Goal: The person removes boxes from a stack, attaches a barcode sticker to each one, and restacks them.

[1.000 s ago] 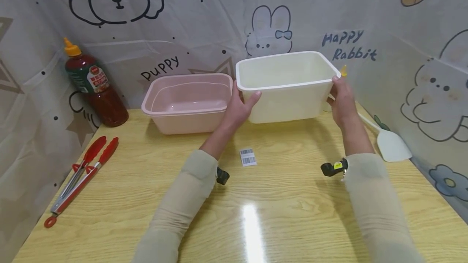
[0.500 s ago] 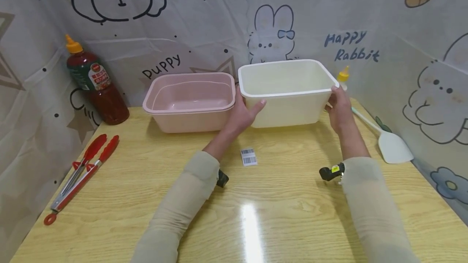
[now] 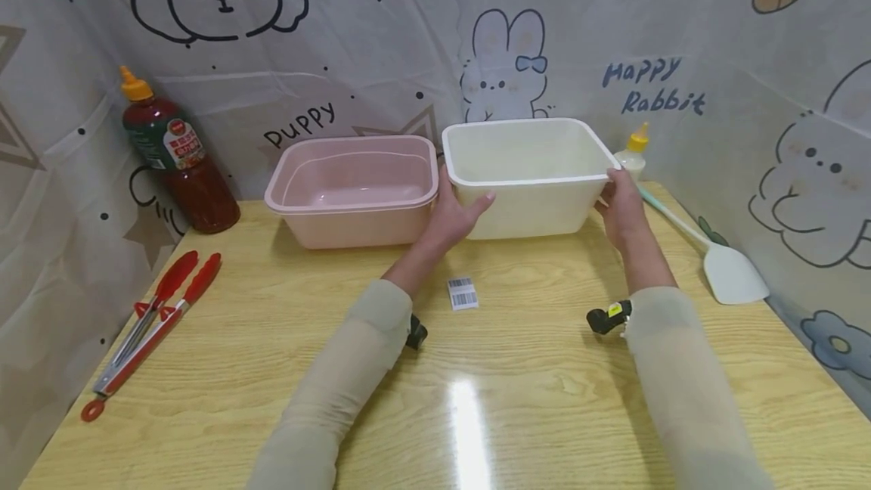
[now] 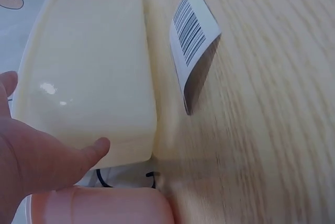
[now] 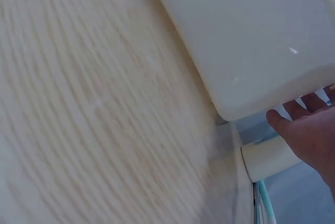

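Observation:
A white plastic bin [image 3: 534, 206] stands upright toward the back of the table, its inside facing up. My left hand [image 3: 454, 218] grips its front left corner, thumb across the front and the other fingers largely hidden between this bin and a pink plastic bin [image 3: 347, 229]. At the opposite end, my right hand [image 3: 621, 206] holds the bin by its side, near the rim. The right wrist view shows those fingers [image 5: 311, 102] against the end wall. In the left wrist view, the left thumb [image 4: 86, 156] lies over the bin's lower corner.
Behind the right hand is a small yellow-capped squeeze bottle [image 3: 633, 157], with a white spatula [image 3: 735, 274] on its right. A barcode label [image 3: 463, 293] lies in front of the bins. At left are red-tipped tongs [image 3: 153, 331] and a large sauce bottle [image 3: 180, 165].
The white bin has come down from a raised, tilted position and sits level beside the pink one. Both hands moved with it, the right one shifting down and leftward, uncovering more of the small bottle.

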{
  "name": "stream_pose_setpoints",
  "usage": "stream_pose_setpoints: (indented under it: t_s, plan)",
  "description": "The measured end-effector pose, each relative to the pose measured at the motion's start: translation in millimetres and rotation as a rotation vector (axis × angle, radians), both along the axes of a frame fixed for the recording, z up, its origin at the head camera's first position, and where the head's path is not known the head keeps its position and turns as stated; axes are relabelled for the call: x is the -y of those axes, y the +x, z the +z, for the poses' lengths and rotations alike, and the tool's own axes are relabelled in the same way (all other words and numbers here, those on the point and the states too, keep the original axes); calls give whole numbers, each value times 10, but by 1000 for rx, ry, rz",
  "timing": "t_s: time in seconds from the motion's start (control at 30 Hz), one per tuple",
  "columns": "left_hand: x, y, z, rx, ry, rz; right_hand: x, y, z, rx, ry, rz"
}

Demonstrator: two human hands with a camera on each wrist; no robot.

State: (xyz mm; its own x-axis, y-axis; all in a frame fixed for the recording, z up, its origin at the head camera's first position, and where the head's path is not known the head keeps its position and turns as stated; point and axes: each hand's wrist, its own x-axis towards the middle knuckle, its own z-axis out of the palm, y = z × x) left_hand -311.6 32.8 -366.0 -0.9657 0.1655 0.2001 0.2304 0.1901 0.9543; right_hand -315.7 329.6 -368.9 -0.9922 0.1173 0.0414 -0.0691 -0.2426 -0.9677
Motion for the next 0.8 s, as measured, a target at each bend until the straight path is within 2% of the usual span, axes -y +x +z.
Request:
stream_pose_setpoints:
  t_s: [0.2, 0.47, 0.6, 0.8]
  plan:
    - [-46, -20, 14, 85, -46, 42, 26, -82, -35, 57, 0, -35]
    - [-33, -9, 6, 122, -47, 59, 63, -98, -5, 74, 53, -31]
    - [-4, 10, 11, 91, -35, 52, 86, -59, 47, 64, 89, -23]
    - [37, 41, 34, 8, -33, 24, 103, 76, 200, 71, 246, -33]
